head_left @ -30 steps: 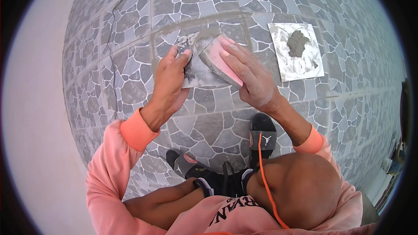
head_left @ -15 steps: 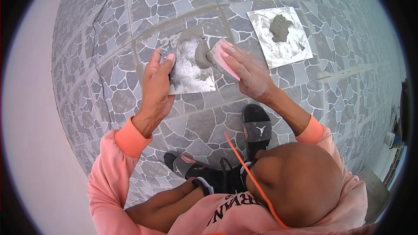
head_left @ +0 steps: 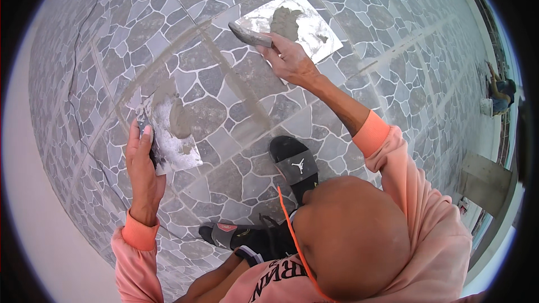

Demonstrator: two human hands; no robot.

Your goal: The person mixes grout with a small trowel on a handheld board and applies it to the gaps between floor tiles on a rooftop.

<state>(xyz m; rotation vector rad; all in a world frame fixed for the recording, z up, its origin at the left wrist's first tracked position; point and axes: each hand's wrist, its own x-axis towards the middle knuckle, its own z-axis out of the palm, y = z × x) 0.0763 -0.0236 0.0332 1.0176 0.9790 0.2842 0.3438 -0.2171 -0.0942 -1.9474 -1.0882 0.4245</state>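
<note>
My left hand point(head_left: 142, 160) grips the edge of a flat metal plate point(head_left: 173, 154), like a trowel blade, thumb on top. A lump of wet grey mortar point(head_left: 179, 119) clings to its right side. My right hand point(head_left: 290, 62) is closed on a thin, curved grey pad point(head_left: 247, 35), pinched at its right end. That pad overlaps the left edge of a white square board point(head_left: 319, 49); I cannot tell whether they touch. Grey mortar point(head_left: 285, 22) lies in a heap on the board, with thin smears around it.
Grey stone-patterned tiles point(head_left: 202, 115) cover the floor, with mortar-smeared joints point(head_left: 236, 87). A dark cable point(head_left: 73, 78) runs along the left beside a pale wall point(head_left: 36, 151). My sandalled feet point(head_left: 295, 163) are below. Another person point(head_left: 499, 92) is at the far right, beyond a grey block point(head_left: 485, 182).
My right hand has carried the pad away from the metal plate, up and right to the white board. My left hand and its plate are lower and further left. The whole view has shifted.
</note>
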